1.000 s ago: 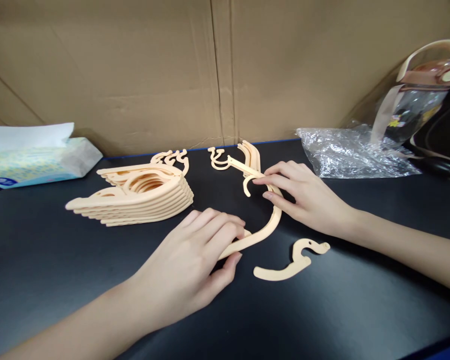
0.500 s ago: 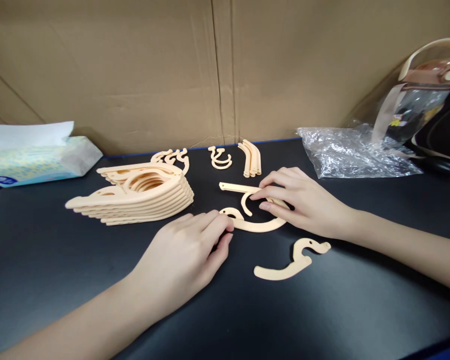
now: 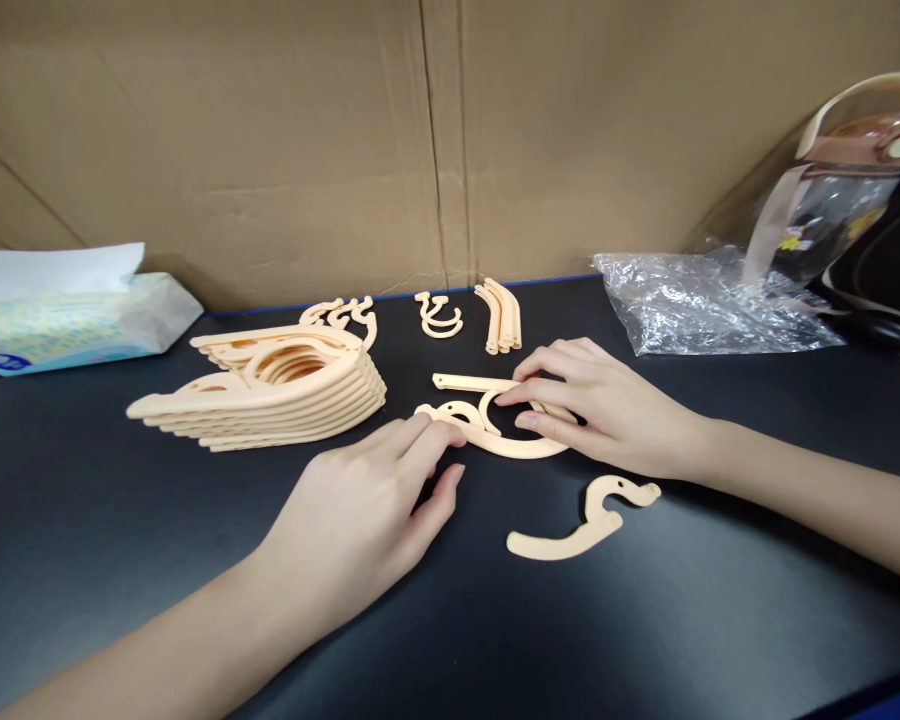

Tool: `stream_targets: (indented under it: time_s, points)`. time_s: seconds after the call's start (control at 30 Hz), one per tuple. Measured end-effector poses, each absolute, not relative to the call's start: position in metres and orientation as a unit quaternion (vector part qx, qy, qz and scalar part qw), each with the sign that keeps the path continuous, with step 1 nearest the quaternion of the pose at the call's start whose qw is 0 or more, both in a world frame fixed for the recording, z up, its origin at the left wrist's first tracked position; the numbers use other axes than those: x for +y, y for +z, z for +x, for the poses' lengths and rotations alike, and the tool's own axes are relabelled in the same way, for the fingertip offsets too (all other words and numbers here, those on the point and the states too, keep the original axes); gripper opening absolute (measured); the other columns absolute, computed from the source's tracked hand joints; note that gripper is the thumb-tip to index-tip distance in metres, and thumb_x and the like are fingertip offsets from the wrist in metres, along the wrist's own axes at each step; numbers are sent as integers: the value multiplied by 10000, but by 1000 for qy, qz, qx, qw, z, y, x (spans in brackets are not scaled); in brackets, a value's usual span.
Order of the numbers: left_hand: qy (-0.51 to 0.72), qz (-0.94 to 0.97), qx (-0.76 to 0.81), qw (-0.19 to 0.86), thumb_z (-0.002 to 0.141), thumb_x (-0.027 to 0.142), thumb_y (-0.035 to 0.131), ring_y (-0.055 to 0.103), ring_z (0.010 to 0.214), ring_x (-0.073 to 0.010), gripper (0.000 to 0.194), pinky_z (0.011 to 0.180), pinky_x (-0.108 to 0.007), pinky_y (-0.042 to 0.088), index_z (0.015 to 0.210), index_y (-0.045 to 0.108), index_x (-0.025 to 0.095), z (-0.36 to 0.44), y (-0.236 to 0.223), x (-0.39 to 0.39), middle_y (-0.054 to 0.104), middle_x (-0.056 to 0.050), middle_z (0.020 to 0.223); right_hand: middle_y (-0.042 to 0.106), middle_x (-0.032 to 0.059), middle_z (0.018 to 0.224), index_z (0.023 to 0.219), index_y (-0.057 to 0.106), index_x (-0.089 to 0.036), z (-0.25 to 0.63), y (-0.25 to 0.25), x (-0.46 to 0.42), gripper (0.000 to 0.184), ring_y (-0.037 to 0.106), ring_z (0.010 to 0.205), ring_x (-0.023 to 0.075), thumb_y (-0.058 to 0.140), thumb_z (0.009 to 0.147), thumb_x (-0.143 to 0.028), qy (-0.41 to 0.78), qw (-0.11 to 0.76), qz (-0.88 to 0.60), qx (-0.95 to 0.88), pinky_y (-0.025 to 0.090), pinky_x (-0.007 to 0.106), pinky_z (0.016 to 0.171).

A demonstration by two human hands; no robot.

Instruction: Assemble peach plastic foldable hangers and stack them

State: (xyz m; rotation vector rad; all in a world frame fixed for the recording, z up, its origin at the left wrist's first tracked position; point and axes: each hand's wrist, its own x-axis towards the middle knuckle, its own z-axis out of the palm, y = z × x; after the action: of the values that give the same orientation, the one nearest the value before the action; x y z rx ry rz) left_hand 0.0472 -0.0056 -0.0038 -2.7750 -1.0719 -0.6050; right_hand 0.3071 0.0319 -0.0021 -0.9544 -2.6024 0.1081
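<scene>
On the black table lies a cream plastic folding hanger [image 3: 521, 447], with a straight arm, a curved arm and a small hook. My right hand [image 3: 585, 410] is over its right side, thumb and fingertips gripping it near the hook and hiding the joint. At the curved arm's left end is my left hand [image 3: 379, 490], its bent fingers touching the arm and its thumb standing apart. Closer to me, a loose cream piece [image 3: 570, 540] with a curved tail and a hole lies between the two hands, untouched.
A stack of folded cream hangers [image 3: 292, 400] stands at left. Behind are several small hooks [image 3: 352, 315], more hooks [image 3: 441, 318] and curved arms [image 3: 502, 318]. A tissue pack [image 3: 82, 310], clear plastic bag [image 3: 705, 310] and bottle [image 3: 832, 220] flank a cardboard wall [image 3: 270, 150].
The hanger has turned and come down flat on the table, its straight arm swinging nearer and leftward. My left thumb and fingers have parted from their hold, and the hand has shifted slightly left.
</scene>
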Motion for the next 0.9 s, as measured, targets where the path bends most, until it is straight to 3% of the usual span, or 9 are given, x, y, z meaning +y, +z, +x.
stream_targets:
  time_s: [0.23, 0.53, 0.7, 0.9]
  points:
    - [-200, -920, -334, 49, 1000, 190, 465, 609, 1012, -252, 179, 859, -381, 489, 1123, 590, 153, 48, -2, -3, 650, -88, 1114, 655, 88, 1093, 1187, 689, -216, 306, -1, 31, 310, 584, 1006, 229, 454, 1043, -357, 32, 179, -332, -926, 396, 438, 971]
    - [-201, -920, -329, 69, 1013, 218, 473, 609, 1034, -268, 262, 866, -405, 471, 1238, 575, 129, 48, -2, -4, 664, -93, 1183, 693, 83, 1065, 1197, 678, -204, 304, 1, 27, 341, 605, 1009, 230, 430, 1051, -385, 36, 194, -309, -930, 397, 425, 978]
    - [-203, -919, -335, 50, 1021, 237, 480, 606, 1067, -259, 253, 897, -395, 464, 1219, 600, 137, 48, -3, -2, 654, -91, 1213, 739, 49, 1025, 1165, 662, -178, 302, 5, 21, 285, 635, 938, 190, 441, 1055, -320, 58, 226, -282, -931, 381, 404, 989]
    - [-212, -921, -326, 8, 1023, 205, 476, 576, 1106, -226, 221, 942, -352, 439, 1201, 576, 120, 44, -5, -1, 643, -82, 1221, 734, 51, 1010, 1199, 645, -160, 300, 4, 17, 261, 613, 934, 196, 447, 1031, -187, 54, 215, -224, -949, 438, 376, 897]
